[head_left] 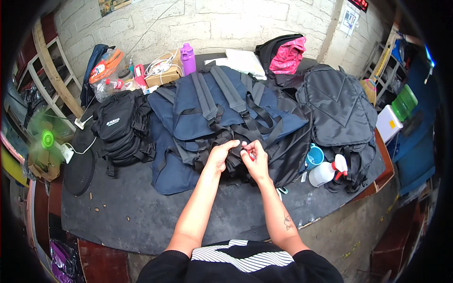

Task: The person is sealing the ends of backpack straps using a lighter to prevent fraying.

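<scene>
My left hand (222,154) is closed on a black webbing strap at the near edge of a pile of navy blue backpacks (191,106). Close beside it, my right hand (256,162) is curled round a small red object (251,155), mostly hidden by the fingers, so its kind does not show. The fingertips of both hands nearly meet over a bunch of black straps (231,162). Grey padded shoulder straps (226,89) lie across the top backpack, with loose black webbing hanging from their ends.
A black backpack (337,104) lies right, a smaller black bag (120,125) left. Near the right edge stand a white spray bottle (322,174) and blue mug (314,156). A purple bottle (188,59) and cardboard box (172,70) are behind. A green fan (47,139) is left.
</scene>
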A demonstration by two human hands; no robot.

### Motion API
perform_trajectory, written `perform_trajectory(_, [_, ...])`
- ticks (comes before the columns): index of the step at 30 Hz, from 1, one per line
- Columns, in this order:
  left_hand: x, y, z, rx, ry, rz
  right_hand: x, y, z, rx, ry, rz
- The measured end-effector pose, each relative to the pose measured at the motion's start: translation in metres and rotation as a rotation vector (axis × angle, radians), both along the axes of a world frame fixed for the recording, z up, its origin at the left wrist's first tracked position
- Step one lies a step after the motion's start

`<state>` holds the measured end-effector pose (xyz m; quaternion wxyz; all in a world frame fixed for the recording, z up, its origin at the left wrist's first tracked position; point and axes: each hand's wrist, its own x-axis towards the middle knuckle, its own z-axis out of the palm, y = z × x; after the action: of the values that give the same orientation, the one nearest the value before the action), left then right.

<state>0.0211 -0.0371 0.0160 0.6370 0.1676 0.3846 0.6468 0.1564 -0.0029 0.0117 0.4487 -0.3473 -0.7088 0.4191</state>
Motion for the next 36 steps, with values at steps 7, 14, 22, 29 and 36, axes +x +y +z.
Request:
perform_trajectory(7, [0.000,-0.002,0.004,-0.001,0.004,0.015,-0.002,0.002,-0.003,-0.015,0.040,0.007])
perform_trajectory(14, [0.001,-0.001,0.007,-0.019,0.019,0.013,-0.001,0.001,-0.001,0.013,-0.066,-0.054])
perform_trajectory(22, [-0.004,0.002,-0.002,0.005,-0.006,-0.018,0.002,0.000,0.002,0.048,-0.058,-0.001])
perform_trajectory(29, [-0.001,-0.004,0.009,-0.008,0.009,-0.003,0.001,-0.001,0.000,0.033,-0.122,-0.031])
perform_trajectory(36, [-0.001,-0.005,0.009,-0.002,-0.020,-0.031,0.000,-0.003,0.004,0.070,-0.119,-0.049])
